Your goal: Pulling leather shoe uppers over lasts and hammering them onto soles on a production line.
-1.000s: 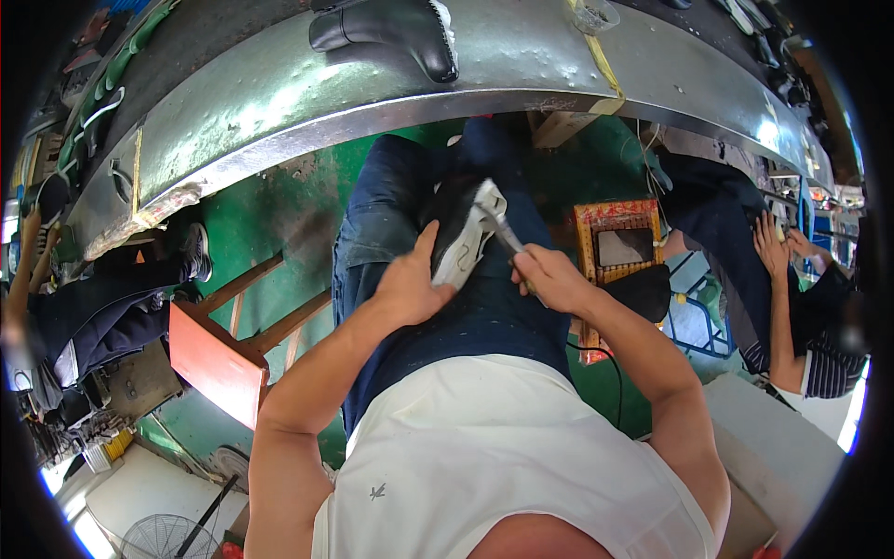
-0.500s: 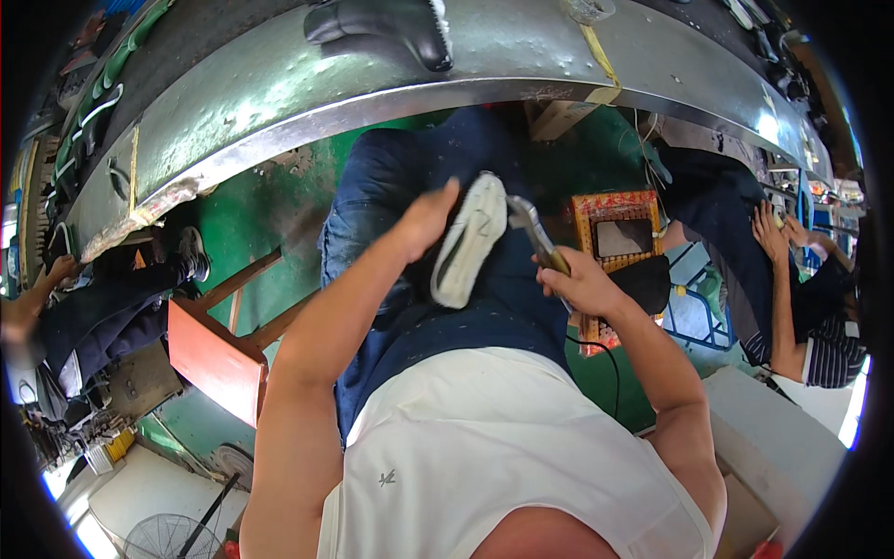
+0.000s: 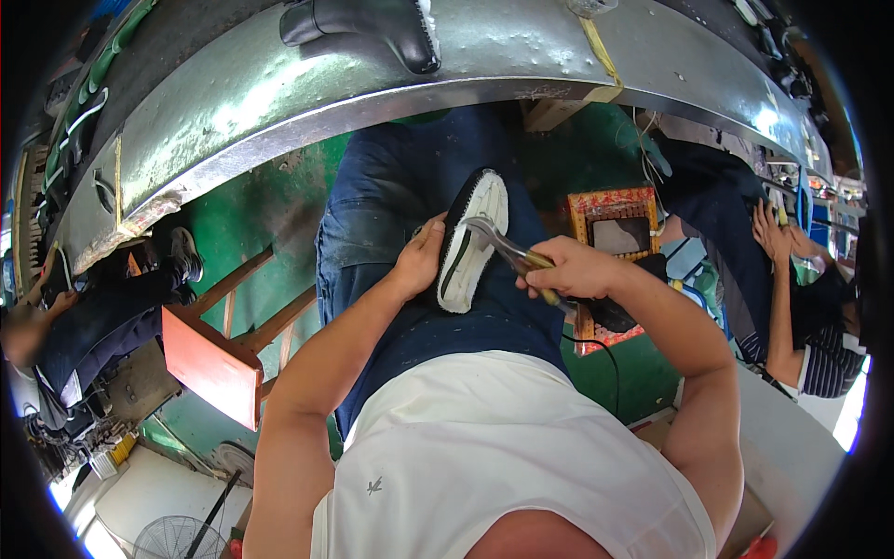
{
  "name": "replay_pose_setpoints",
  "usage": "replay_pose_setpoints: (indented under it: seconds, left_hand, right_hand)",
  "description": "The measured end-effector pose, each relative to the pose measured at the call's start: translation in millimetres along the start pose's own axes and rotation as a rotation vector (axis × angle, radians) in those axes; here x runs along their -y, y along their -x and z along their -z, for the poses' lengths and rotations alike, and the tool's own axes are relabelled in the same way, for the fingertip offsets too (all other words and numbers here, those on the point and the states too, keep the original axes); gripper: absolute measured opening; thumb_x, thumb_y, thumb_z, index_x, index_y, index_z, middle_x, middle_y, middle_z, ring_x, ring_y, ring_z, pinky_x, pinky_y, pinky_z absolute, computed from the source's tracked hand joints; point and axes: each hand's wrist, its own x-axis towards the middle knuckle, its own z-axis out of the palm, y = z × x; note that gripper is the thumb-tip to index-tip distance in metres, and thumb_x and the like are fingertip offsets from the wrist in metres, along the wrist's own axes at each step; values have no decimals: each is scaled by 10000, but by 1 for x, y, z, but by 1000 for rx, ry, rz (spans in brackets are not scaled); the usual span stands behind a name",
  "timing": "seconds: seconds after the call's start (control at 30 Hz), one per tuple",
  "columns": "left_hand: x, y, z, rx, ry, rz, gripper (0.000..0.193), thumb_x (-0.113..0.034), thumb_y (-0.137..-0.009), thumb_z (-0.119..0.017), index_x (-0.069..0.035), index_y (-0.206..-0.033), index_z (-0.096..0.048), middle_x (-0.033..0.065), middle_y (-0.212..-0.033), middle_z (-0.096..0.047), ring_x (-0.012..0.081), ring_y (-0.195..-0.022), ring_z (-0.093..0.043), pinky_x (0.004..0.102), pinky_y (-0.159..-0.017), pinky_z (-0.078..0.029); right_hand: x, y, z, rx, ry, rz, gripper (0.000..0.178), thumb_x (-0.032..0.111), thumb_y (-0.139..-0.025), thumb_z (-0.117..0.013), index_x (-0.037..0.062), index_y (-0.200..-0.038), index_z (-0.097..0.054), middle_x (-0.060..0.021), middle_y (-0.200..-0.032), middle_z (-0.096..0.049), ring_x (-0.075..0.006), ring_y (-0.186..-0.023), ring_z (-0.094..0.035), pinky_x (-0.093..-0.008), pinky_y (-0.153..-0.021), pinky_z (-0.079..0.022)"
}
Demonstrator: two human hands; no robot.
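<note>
A black shoe or boot [image 3: 460, 279] lies with its underside up between my thighs. Its underside is pale, with a ragged white fuzzy border and dark lines along the middle. My left hand [image 3: 422, 253] is closed on the left edge, thumb on top; the fingers beneath are hidden. In my right hand [image 3: 570, 265] is a pair of pincers [image 3: 508, 246] with a curved metal head and yellowish handles. The head of the pincers rests over the middle of the underside, seemingly touching it.
A metal-topped bench [image 3: 503, 56] curves across the front, bearing a black boot [image 3: 372, 26]. An orange wooden stool [image 3: 212, 359] stands left. To the right is a woven-seat stool [image 3: 615, 210] with dark objects on it. Other people sit at both sides; a fan [image 3: 177, 538] is lower left.
My left hand has closed on the shoe's edge and the black side now shows more. The pincers have moved left from beside the shoe onto its underside.
</note>
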Motion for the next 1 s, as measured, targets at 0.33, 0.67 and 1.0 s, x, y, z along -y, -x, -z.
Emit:
replay_pose_setpoints:
  seconds: [0.33, 0.67, 1.0]
  left_hand:
    - [-12, 5, -2, -46, -121, 8, 552, -410, -1102, -291, -37, -1475, -454, 247, -1417, -543, 369, -1359, -485, 369, -1138, -362]
    - [-20, 6, -7, -14, -270, -102, 577, -365, -1093, -278, 31, -1497, -393, 272, -1473, -471, 383, -1418, -403, 400, -1195, -282]
    - [-32, -1, 21, 277, -177, -54, 871, -491, -961, -546, -15, -1584, -165, 272, -1553, -307, 436, -1473, -239, 484, -1226, -169]
  right_hand:
    - [2, -4, -1, -271, 711, 273, 409, 147, -918, -617, -58, -1269, -571, -264, -1072, -674, -428, -1044, -646, -469, -924, -505]
    - [93, -22, 40, 220, 582, -351, 369, 322, -966, -618, -41, -1027, -648, -257, -913, -689, -411, -882, -681, -465, -791, -537]
    - [-9, -68, 74, -19, 1015, 298, 327, 342, -939, -666, 16, -947, -648, -167, -799, -701, -393, -825, -690, -485, -739, -548]
